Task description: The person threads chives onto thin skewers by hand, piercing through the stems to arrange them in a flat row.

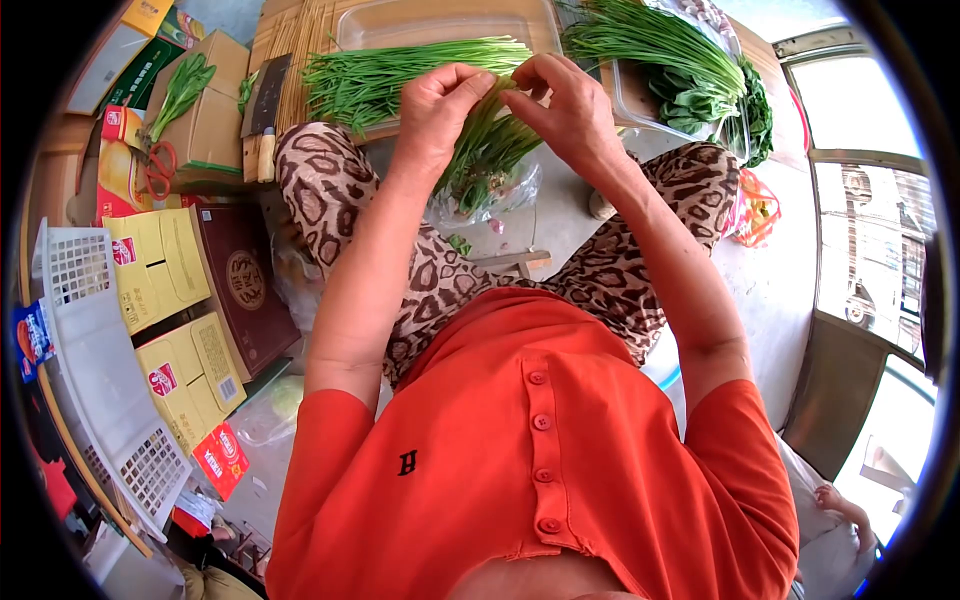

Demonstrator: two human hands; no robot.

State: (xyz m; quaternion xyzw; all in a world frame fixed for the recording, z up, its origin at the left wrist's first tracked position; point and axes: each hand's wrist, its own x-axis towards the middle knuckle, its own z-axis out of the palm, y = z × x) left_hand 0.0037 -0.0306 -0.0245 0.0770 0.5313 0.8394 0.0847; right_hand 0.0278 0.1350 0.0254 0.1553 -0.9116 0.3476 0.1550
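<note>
My left hand [435, 118] is closed in a pinch, thumb against fingers, on thin pale-green chives. Close beside it, my right hand [572, 108] curls its thumb and fingers in on the same chives [490, 122]. Below both hands, more loose greens spill over a clear plastic bag [515, 190] between my knees; where the held stalks end and the bag's greens begin, I cannot tell. Just beyond my hands, a neat bundle of chives [365, 78] lies across a clear plastic tray [350, 25].
Leafy greens [690, 85] fill another tray at the right. A cleaver [265, 105] rests at the board's left edge. Red scissors [158, 168] are by a cardboard box [205, 100]. Yellow cartons [160, 265] and a white basket [95, 330] stand left. Another person's arm [845, 515] shows lower right.
</note>
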